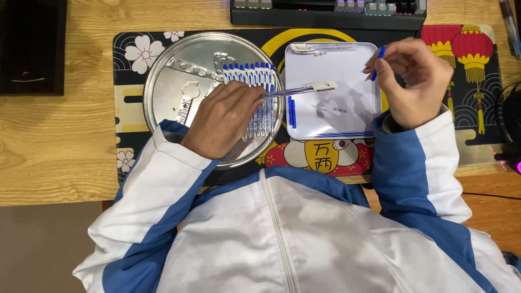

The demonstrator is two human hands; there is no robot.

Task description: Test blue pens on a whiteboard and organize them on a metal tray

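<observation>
Nearest the camera I saw the white and blue zip jacket, its sleeves running up toward the desk. Beyond it, my left hand lay over the near rim of a round metal tray, fingers curled around a clear pen barrel with a white clip end, which jutted rightward over a white square tray. Under and just past that hand a row of clear pens with blue caps lay side by side on the metal tray, touching one another.

My right hand hovered at the right edge of the white tray, thumb and fingertips pinching a small blue pen part, tilted. Loose blue refills lay on the white tray's left side, more along its near edge, and another clear barrel rested by the far rim.

Both trays sat on a patterned black desk mat over a wooden desk. Farthest off stood a keyboard.
</observation>
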